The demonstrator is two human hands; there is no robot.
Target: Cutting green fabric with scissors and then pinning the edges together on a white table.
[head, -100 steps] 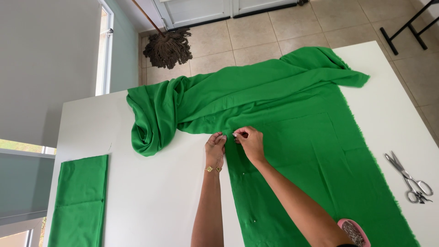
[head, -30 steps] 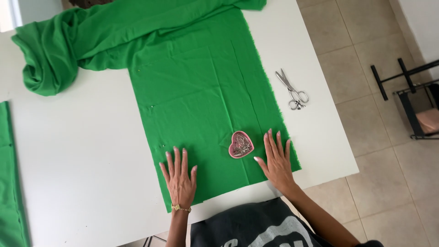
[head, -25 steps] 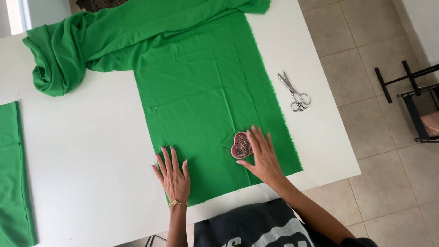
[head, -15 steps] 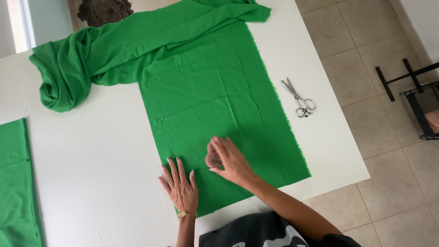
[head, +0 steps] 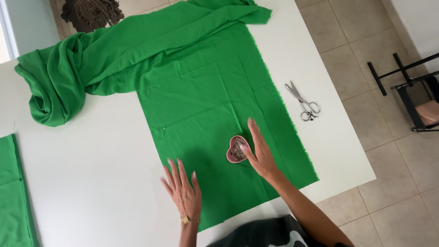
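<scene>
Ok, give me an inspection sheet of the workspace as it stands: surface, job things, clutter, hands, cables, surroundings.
Surface: white table, mostly covered by cloth.
Job's things: green fabric spread flat, far end bunched at the left; pink heart-shaped pin dish resting on it.
Clutter: scissors on bare table right of the fabric; second green piece at the left edge.
Grips: left hand flat on the fabric's near edge, holding nothing; right hand open, touching the dish.
Cables: nothing seen.
Surroundings: tiled floor, mop head, black metal stand.

One head view — looking steeply down from the counter's [head: 91,164] near edge, close above the cloth [head: 215,110].
</scene>
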